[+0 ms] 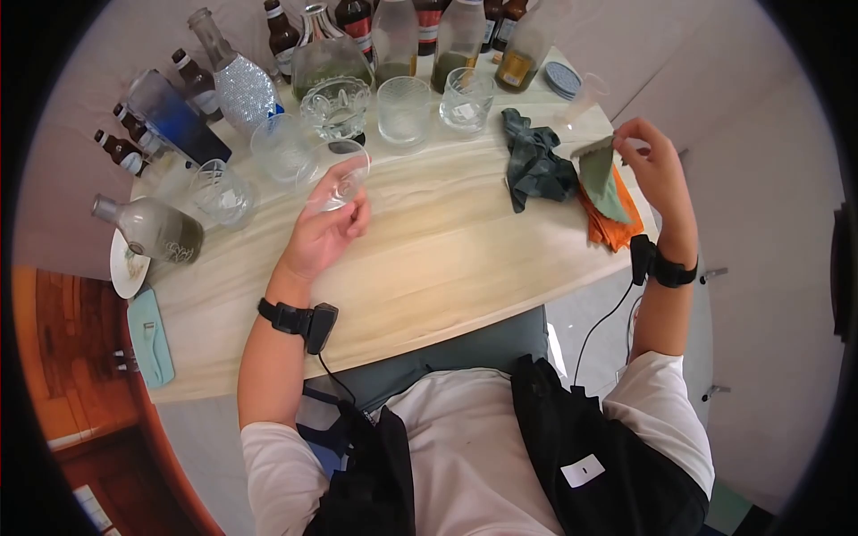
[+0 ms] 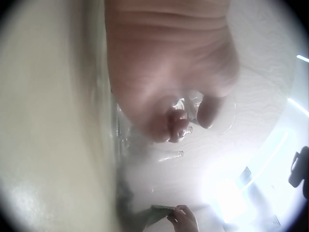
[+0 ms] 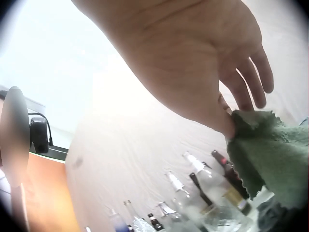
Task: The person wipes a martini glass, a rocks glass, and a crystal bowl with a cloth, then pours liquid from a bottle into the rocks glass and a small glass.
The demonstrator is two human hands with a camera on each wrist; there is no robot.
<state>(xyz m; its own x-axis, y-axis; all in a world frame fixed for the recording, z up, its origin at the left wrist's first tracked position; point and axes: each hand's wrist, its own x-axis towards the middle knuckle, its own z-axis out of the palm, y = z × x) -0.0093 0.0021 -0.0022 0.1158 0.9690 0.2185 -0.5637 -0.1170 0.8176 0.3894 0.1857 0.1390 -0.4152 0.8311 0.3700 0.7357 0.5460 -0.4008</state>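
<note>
Table [image 1: 420, 268]: pale wood, streaked grain. Far side: row of brown bottles [image 1: 284, 40], clear bottles with dark contents [image 1: 395, 40], silver bottle [image 1: 243, 89], blue bottle [image 1: 179, 116]. Before these, four glasses [image 1: 404, 112] and a scalloped bowl [image 1: 335, 107], loose curve. Far right: stacked coasters [image 1: 562, 80]. Right: dark cloth [image 1: 541, 165], crumpled; orange cloth [image 1: 617, 230] beside it. Left edge: plate [image 1: 120, 277], turquoise pad [image 1: 141, 308].

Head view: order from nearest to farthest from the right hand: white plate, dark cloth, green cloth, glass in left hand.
1. Green cloth, pinched in the right hand
2. Dark cloth, just left
3. Glass, in the left hand
4. White plate, table's left edge
</note>
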